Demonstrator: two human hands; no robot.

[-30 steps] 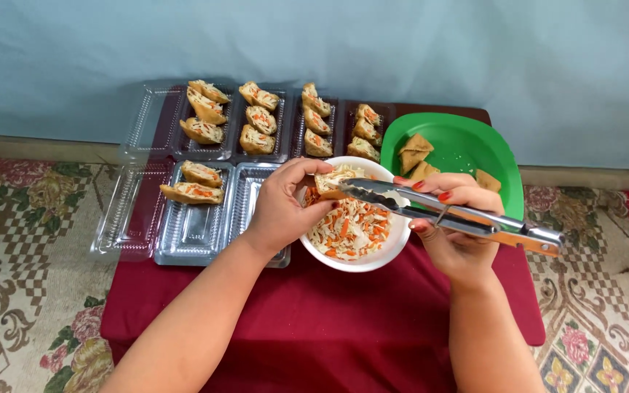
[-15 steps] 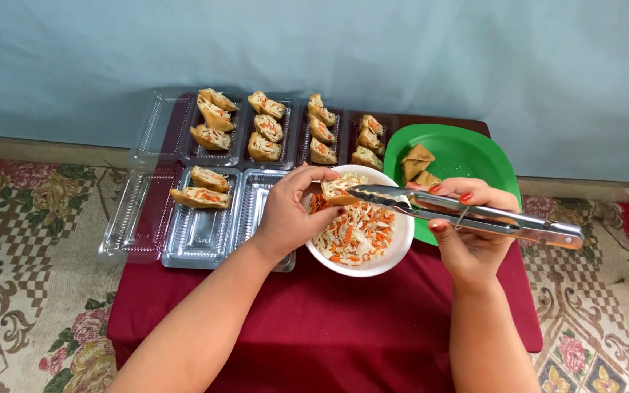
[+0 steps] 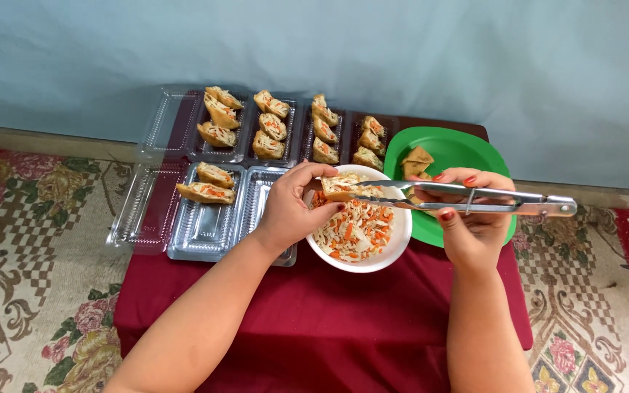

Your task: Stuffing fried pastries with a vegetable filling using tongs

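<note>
Barely shifted, left hand (image 3: 290,211) grips a tofu pocket (image 3: 341,188) over the white bowl (image 3: 394,247) of slaw; right hand (image 3: 471,218) squeezes tongs (image 3: 475,198).

Home floor setting, patterned carpet (image 3: 30,240), low red-clothed table (image 3: 329,320), plain blue wall (image 3: 402,51)

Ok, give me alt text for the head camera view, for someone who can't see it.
The left hand holds a filled tofu pocket over a white bowl of shredded vegetable filling while the right hand stuffs it with metal tongs. Clear trays of finished pockets and a green plate sit behind.
</note>
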